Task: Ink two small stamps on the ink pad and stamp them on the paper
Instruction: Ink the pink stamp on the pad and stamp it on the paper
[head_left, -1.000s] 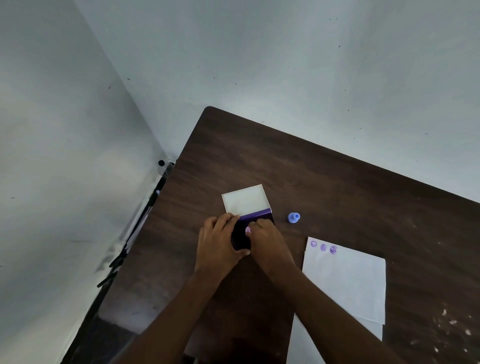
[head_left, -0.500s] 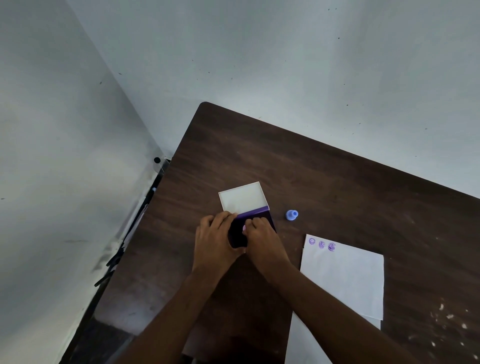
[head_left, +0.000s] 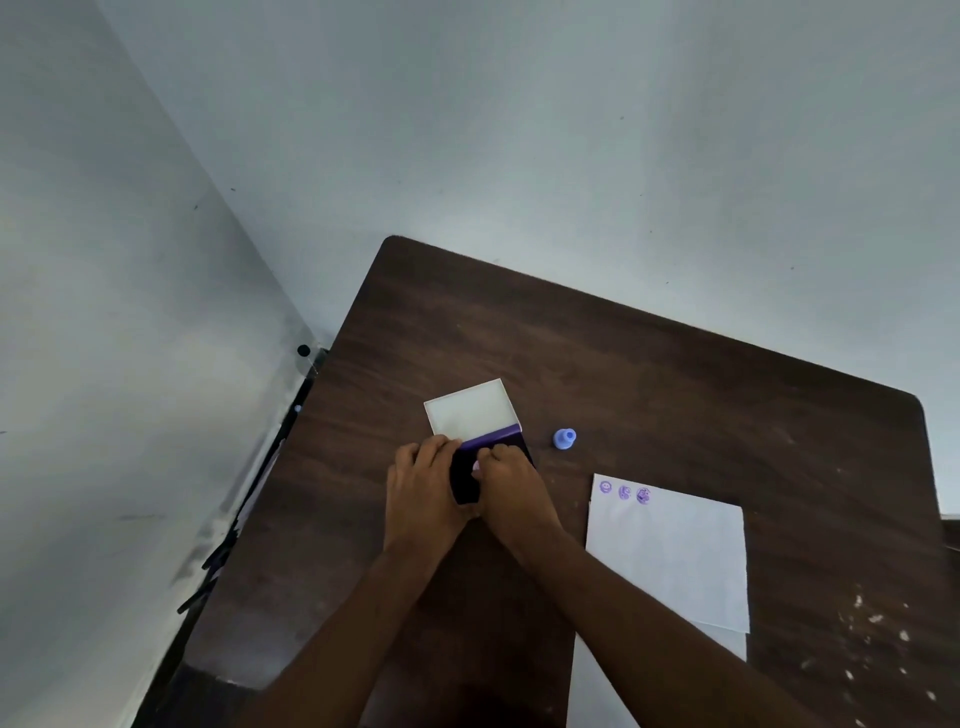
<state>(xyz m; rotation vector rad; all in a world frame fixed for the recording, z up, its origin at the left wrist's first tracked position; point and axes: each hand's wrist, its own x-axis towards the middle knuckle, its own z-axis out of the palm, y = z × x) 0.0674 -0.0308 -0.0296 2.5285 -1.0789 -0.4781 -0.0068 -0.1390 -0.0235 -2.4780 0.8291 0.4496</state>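
Observation:
An ink pad lies open on the dark wooden table, its white lid folded back away from me. My left hand grips the pad's left side. My right hand is closed on a small pink stamp that rests on the dark purple pad; only a pink sliver shows between the fingers. A small blue stamp stands alone to the right of the pad. The white paper lies further right, with three purple prints along its top left edge.
The table's far left corner is close to two pale walls. A second white sheet sticks out under the paper toward me. Pale specks dot the table's near right part. Dark rods run along the table's left edge.
Both hands stay on the ink pad, with the right hand still holding the pink stamp on it. Only my viewpoint has shifted slightly.

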